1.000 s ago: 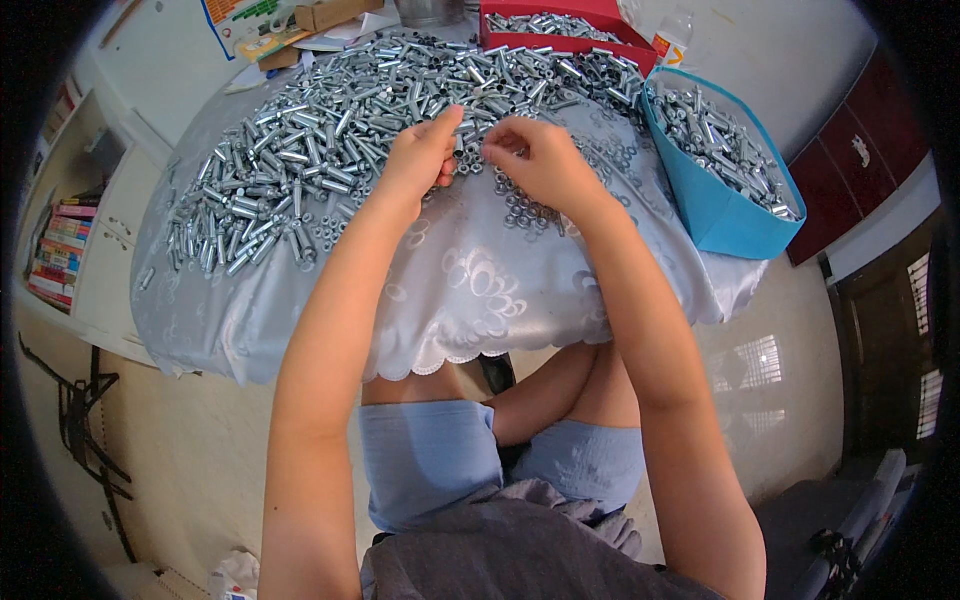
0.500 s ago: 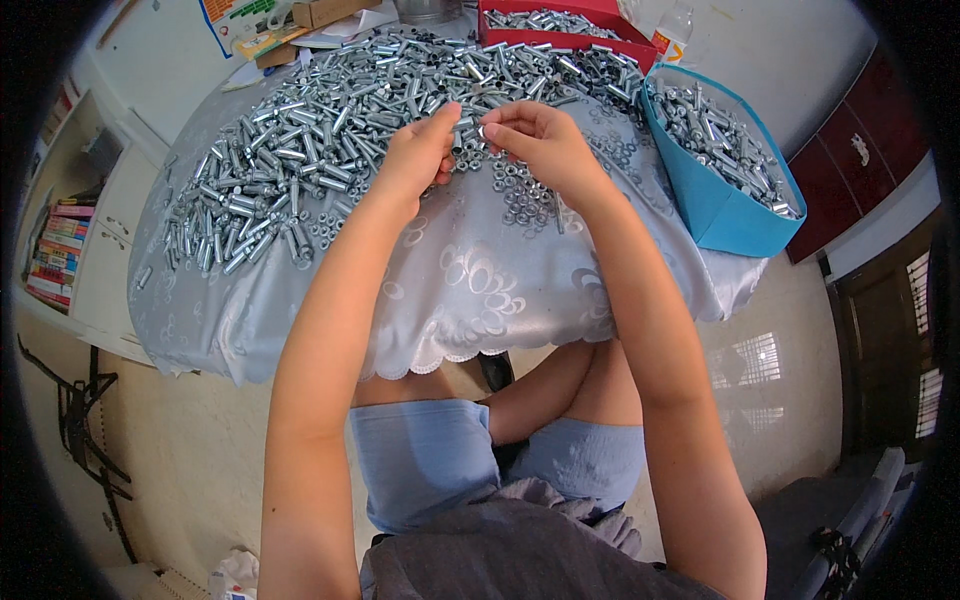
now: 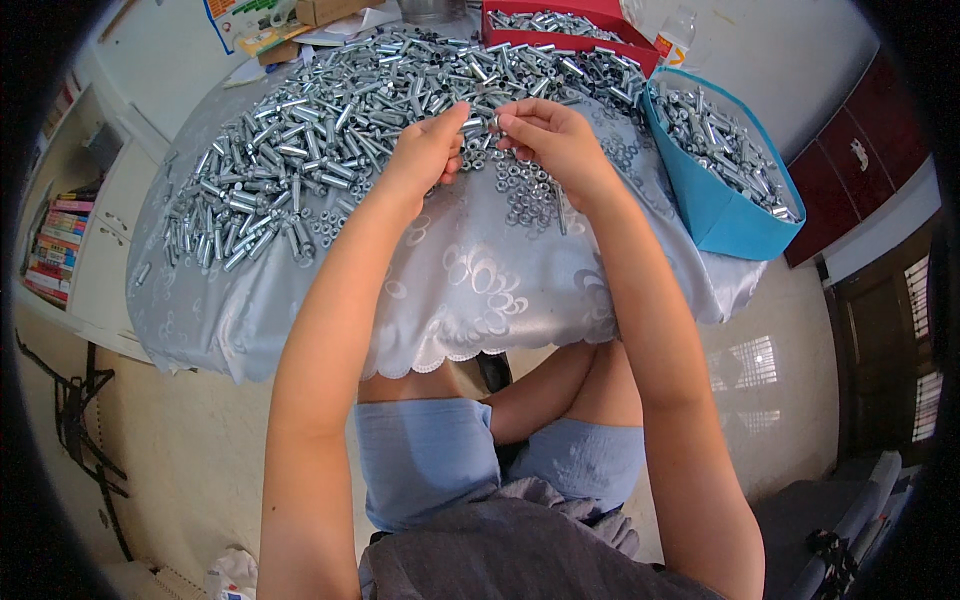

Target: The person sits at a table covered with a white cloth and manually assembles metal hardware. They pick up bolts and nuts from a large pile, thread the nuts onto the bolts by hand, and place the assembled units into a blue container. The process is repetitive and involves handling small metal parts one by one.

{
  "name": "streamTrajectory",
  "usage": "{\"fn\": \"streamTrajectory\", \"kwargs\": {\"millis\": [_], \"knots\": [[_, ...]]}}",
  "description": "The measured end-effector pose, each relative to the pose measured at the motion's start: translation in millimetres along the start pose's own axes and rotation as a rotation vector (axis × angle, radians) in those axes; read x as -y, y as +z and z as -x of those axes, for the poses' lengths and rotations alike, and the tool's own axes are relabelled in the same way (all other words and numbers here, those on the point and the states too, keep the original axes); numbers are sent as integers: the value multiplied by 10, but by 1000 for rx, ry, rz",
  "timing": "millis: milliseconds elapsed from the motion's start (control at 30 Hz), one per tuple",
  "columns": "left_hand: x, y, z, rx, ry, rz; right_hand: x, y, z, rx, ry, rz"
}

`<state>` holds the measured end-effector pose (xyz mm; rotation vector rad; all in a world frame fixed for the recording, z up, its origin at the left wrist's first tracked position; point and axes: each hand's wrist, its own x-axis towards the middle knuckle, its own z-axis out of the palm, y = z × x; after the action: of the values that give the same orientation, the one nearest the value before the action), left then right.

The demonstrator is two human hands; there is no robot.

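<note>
Silver fasteners [image 3: 300, 150]; grey floral tablecloth [image 3: 480, 280]; blue bin [image 3: 740, 235].

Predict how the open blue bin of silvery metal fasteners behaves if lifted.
The blue bin is probably heavy, being filled with metal fasteners. It looks thin-walled, so may flex. Tilting could spill some, its top being open.

Cloth-covered table [image 3: 450, 310] — bolts [image 3: 265, 188] (heaped), nuts [image 3: 526, 192], blue bin [image 3: 728, 218]

Glossy metal cylinders [image 3: 300, 150] (nuts [image 3: 525, 195] too) on smooth, satiny tablecloth [image 3: 480, 285]
</note>
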<state>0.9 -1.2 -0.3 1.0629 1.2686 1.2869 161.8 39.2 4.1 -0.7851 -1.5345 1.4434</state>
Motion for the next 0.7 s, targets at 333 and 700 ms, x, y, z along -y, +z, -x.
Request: {"fn": "streamTrajectory", "kwargs": {"millis": [333,700], "knots": [[-30,-31,6,121,-40,51,60,-61,34,63,148,-88],[-15,-25,15,107,-59,80,72,-26,52,57,65,-90]]}}
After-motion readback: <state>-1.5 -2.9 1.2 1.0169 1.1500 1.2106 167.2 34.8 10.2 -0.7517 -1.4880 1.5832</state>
